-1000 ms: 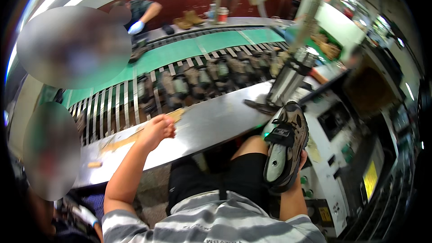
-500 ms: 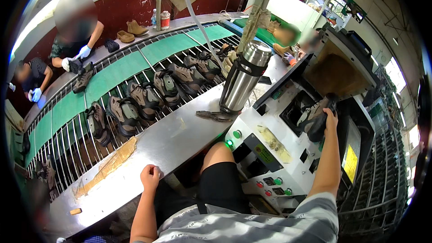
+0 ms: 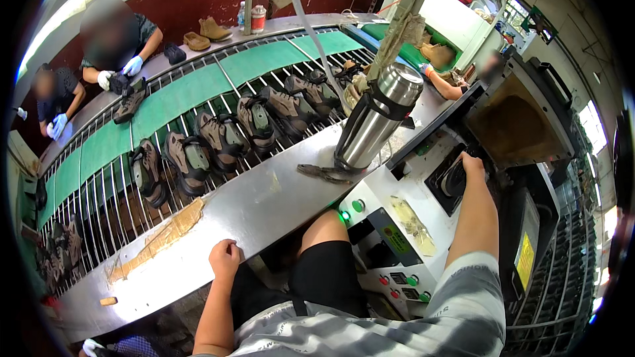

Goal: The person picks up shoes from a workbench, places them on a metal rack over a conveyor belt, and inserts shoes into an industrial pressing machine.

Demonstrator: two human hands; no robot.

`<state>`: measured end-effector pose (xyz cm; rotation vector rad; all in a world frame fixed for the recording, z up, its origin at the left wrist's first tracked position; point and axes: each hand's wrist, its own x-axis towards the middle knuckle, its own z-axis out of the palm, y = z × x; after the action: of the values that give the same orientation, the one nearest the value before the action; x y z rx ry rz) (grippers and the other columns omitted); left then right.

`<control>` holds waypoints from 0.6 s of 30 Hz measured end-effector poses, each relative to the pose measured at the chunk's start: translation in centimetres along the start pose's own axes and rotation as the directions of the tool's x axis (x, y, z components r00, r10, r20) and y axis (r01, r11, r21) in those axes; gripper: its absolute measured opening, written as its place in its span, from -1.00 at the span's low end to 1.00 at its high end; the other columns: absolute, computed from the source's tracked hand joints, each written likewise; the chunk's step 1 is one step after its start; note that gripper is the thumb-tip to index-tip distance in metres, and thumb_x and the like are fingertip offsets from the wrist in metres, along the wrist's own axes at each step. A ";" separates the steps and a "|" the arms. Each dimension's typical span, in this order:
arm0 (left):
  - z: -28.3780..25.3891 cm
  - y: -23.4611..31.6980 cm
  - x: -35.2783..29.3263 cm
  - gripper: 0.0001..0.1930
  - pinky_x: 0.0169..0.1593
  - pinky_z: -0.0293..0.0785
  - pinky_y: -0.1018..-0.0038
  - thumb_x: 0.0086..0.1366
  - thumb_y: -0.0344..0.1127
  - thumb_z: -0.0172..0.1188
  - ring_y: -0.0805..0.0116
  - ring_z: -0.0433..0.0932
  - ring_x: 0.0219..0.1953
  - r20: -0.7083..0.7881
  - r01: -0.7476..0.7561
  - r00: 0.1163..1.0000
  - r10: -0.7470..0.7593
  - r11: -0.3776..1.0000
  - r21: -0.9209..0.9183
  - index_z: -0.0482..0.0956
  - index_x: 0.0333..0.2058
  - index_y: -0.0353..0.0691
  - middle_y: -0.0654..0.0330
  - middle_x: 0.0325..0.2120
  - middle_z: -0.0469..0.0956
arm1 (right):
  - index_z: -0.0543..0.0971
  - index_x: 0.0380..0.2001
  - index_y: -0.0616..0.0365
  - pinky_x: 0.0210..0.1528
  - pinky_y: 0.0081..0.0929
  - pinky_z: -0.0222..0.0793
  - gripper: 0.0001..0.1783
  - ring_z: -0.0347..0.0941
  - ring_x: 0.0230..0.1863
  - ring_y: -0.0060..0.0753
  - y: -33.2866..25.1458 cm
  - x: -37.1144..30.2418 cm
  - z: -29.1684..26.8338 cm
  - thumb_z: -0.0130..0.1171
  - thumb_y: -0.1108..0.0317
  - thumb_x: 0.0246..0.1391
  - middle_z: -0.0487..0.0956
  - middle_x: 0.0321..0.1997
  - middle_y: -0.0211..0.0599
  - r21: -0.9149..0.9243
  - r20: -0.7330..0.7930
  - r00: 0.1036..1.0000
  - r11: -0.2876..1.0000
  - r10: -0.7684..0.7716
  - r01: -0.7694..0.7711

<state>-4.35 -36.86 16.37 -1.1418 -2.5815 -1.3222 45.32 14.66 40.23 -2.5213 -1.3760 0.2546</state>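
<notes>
My right hand point(image 3: 471, 166) is closed on a dark shoe point(image 3: 454, 178), which sits in the rectangular opening of a white machine point(image 3: 377, 188). Most of the shoe is hidden by the hand and the opening's walls. Above it, the machine's brown-lined lid point(image 3: 512, 119) stands raised. At the near edge of the metal bench point(image 3: 264, 201), my left hand point(image 3: 225, 258) hangs with its fingers curled in and nothing visible in them. A steel thermos point(image 3: 376, 119) with a black strap stands on the bench between my hands.
Several brown-and-grey shoes point(image 3: 215, 142) lie on a rod conveyor with a green belt point(image 3: 165, 107). Across it, two people in gloves work, one handling a dark shoe point(image 3: 122, 84). Buttons point(image 3: 413, 280) line the machine's front. Another person's arm point(image 3: 446, 86) reaches in beyond the machine.
My right hand has lowered the shoe from above the machine into its opening. The left hand stays by the bench edge. The view has shifted slightly.
</notes>
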 end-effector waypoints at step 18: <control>25.8 24.2 -3.9 -0.33 -0.02 0.28 0.48 0.46 -0.09 -0.17 0.45 0.34 -0.12 0.862 0.867 0.484 0.151 0.046 -0.496 -0.23 0.39 -0.15 0.27 -0.07 0.41 | 0.36 0.06 0.22 0.03 -0.23 0.32 -0.58 0.42 -0.02 -0.17 17.8 -33.7 -15.4 -0.01 0.21 0.22 0.51 -0.05 -0.14 -0.139 -0.915 -0.192 -0.170 -0.355 0.976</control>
<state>20.91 -11.86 15.33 -0.9678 -2.2108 -3.9818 45.66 -25.15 50.45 -0.2506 -1.6496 -0.4668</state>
